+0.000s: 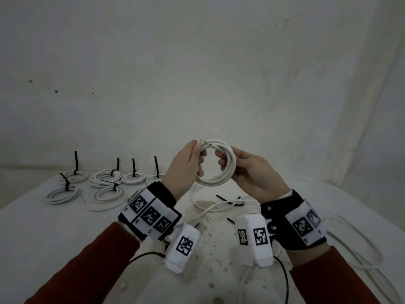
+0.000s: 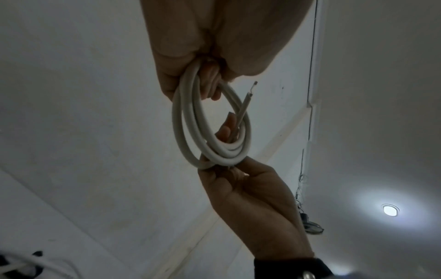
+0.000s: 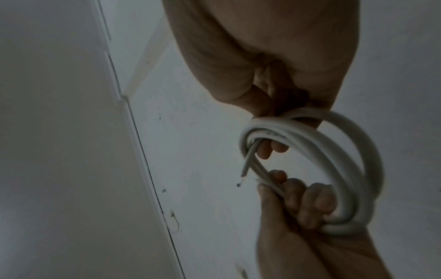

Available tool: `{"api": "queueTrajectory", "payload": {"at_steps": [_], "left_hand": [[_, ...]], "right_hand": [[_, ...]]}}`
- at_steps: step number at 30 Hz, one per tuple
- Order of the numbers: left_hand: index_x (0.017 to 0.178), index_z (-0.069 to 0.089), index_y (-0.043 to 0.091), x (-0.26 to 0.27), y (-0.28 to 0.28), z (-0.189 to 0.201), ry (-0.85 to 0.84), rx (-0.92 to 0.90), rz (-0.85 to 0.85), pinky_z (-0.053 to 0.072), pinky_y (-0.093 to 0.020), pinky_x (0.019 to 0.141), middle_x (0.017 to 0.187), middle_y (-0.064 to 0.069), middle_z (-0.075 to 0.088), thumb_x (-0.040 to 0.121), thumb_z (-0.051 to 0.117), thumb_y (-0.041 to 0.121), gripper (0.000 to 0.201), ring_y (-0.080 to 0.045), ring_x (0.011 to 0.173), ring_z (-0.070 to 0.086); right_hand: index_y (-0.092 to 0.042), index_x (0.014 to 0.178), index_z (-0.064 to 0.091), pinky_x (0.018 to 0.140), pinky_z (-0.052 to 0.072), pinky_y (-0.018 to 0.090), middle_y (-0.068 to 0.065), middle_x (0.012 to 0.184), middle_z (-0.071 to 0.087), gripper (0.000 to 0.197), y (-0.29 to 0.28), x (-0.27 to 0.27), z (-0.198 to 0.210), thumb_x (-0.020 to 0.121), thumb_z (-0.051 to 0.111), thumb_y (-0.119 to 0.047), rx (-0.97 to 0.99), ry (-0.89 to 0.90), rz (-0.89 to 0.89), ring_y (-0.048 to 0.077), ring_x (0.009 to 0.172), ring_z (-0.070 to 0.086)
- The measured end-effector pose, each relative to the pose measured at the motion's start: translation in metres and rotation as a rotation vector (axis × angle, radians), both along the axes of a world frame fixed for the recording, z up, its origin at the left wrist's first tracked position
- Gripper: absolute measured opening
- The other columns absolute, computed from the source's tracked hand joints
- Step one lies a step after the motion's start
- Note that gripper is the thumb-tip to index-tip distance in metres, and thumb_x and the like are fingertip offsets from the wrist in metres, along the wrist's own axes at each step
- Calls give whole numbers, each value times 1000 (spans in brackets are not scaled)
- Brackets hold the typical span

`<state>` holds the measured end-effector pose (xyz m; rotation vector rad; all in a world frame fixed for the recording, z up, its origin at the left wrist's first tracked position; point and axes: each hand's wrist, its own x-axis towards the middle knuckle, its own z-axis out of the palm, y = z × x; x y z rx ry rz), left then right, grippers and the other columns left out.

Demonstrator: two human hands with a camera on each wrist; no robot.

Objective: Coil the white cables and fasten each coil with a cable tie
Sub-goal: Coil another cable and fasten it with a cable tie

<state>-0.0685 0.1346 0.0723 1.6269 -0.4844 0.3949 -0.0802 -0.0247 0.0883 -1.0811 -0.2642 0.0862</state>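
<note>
A white cable coil (image 1: pixel 219 180) of several loops is held up above the table between both hands. My left hand (image 1: pixel 198 155) grips its left side, fingers curled through the ring (image 2: pixel 210 83). My right hand (image 1: pixel 221 158) grips the right side, fingers hooked round the loops (image 3: pixel 270 148). In the left wrist view the coil (image 2: pixel 186 122) hangs between the two hands, and one cut cable end (image 2: pixel 247 97) sticks out free. The right wrist view shows that end (image 3: pixel 245 168) poking out beside the left hand's fingers (image 3: pixel 298 203).
Several coils (image 1: pixel 105 178) bound with black cable ties lie at the table's back left. Loose black cable ties (image 1: pixel 230 201) and a loose white cable (image 1: pixel 210 208) lie under the hands. More loose white cable (image 1: pixel 355 244) trails along the white table (image 1: pixel 65 227) at the right.
</note>
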Motion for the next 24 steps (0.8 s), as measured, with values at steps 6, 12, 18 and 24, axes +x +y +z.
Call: {"api": "queueTrajectory", "payload": {"at_steps": [6,12,18,24], "left_hand": [[79,50,26,4,-2,-7,-10,93,93,43,-40,60,67,2,44,102,31,27,30,-15,53,40],[91,61,22,-4,-8,-3,-35,83,53,46,-39,60,68,3,47,101,39,27,25,-14,53,44],[108,67,14,-7,-7,-4,100,-81,-143,39,-20,52,62,5,39,100,43,20,26,-7,48,34],[105,69,20,-6,-5,-6,222,-96,-234,34,-23,54,67,3,41,99,41,37,33,-8,51,32]], "right_hand": [[1,100,66,80,48,30,12,90,71,24,6,-13,-2,93,51,-16,24,-52,50,21,77,65],[-2,108,66,71,52,26,4,87,70,19,5,-12,-20,89,62,-3,-300,-358,-346,15,70,61],[4,104,68,53,51,23,6,64,59,25,-4,-9,-14,79,72,-1,-164,-105,-281,15,54,56],[2,92,65,44,45,23,6,63,60,20,0,-4,-16,75,75,0,-227,1,-218,14,46,54]]}}
